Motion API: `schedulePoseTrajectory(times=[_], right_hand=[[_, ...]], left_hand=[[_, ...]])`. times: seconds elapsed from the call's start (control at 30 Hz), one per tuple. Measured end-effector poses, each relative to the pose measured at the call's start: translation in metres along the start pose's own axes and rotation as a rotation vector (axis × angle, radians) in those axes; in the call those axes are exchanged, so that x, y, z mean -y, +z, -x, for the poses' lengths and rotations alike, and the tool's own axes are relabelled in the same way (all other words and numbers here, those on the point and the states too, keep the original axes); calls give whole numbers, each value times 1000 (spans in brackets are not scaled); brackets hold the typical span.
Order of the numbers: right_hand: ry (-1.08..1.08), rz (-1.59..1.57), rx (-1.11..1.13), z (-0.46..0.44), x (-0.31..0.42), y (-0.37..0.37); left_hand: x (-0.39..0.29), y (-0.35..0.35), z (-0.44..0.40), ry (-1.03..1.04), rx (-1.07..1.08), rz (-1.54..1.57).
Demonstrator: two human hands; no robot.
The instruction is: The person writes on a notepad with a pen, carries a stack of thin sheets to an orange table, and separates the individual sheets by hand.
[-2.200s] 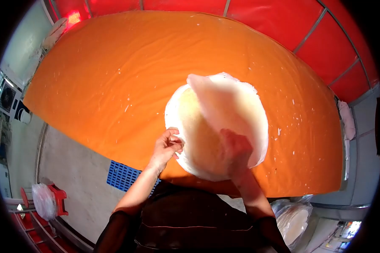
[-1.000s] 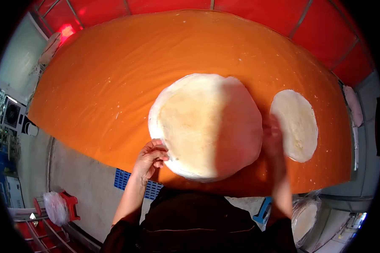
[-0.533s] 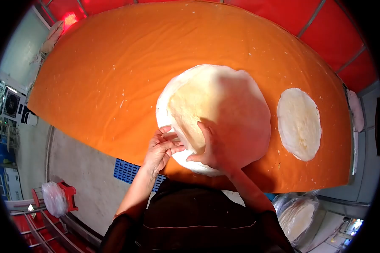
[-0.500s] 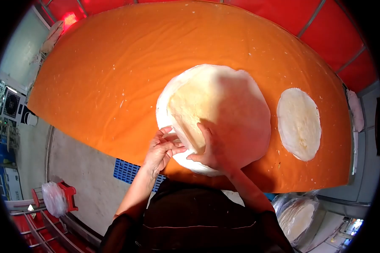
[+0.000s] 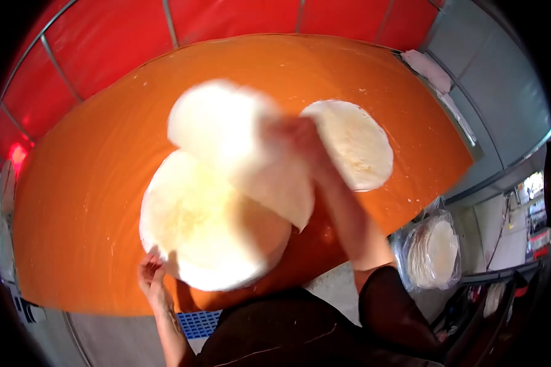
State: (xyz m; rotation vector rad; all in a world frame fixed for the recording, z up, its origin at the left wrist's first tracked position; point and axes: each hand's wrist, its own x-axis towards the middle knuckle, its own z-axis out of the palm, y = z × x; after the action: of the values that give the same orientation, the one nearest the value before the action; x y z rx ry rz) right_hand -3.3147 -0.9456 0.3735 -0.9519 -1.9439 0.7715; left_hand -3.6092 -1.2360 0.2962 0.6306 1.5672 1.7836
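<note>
A thin, pale round flatbread (image 5: 217, 119) hangs raised and blurred above the table, folding as it moves. My right hand (image 5: 294, 137), smeared by motion, is closed on its right side. Below it lies a wide round of flatbread (image 5: 196, 214) with a browned middle; I cannot tell whether it is one sheet or several. My left hand (image 5: 153, 275) is at the lower left edge of that wide round, fingers loosely bent and apart, holding nothing I can see. A smaller flatbread (image 5: 355, 144) lies flat to the right, partly behind my right forearm.
The orange-covered table (image 5: 92, 202) has a curved near edge. A clear plastic bag (image 5: 434, 251) with a stack of flatbreads sits low at the right. Red panels (image 5: 239, 24) line the far side. Near my feet is a blue slatted mat (image 5: 199, 324).
Both hands were together at the near left edge of the round. My right hand has since lifted a sheet up and to the right; my left has parted from it. The view turned right.
</note>
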Motion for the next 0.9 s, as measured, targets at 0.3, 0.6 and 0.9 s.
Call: schedulePoseTrajectory(times=[0.3, 0.6, 0.9], right_hand=[[252, 75, -984, 103, -92, -349], [358, 91, -849, 219, -265, -284], [119, -352, 648, 99, 52, 97]], left_hand=[[6, 2, 15, -350, -124, 41], [-1, 9, 19, -251, -76, 302], [-22, 54, -1, -333, -33, 413]])
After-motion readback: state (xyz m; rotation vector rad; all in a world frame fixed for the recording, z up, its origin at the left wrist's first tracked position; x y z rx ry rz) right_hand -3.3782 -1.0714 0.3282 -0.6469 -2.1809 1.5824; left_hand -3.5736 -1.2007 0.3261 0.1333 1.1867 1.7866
